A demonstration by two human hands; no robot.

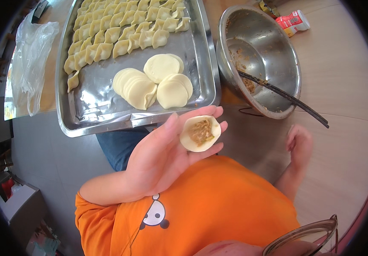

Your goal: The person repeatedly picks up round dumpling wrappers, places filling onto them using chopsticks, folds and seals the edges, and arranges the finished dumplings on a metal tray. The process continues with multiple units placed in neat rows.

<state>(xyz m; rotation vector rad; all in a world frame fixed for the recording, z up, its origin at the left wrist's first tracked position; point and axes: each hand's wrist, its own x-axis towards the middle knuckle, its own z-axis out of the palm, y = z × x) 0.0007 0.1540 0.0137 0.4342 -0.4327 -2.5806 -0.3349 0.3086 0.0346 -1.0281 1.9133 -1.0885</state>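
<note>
On the upturned fingers of my left hand (158,160) rests a round dumpling wrapper (187,137), unfolded, with a lump of minced filling (201,132) in its middle. My right hand (300,142) is off to the right below the steel bowl (294,60), slightly blurred, its fingers curled together with nothing visible in them. Dark chopsticks (296,100) lean across that bowl's rim, their tips in the leftover filling (248,84). Stacks of plain wrappers (132,84) lie in the steel tray (107,123) just beyond my left hand.
Rows of folded dumplings (104,51) cover the tray's far part. A clear plastic bag (32,54) lies left of the tray. Behind the bowl, a small red-and-white bottle (294,22) lies on the wooden table (337,73). The tray's near edge overhangs my leg (116,147).
</note>
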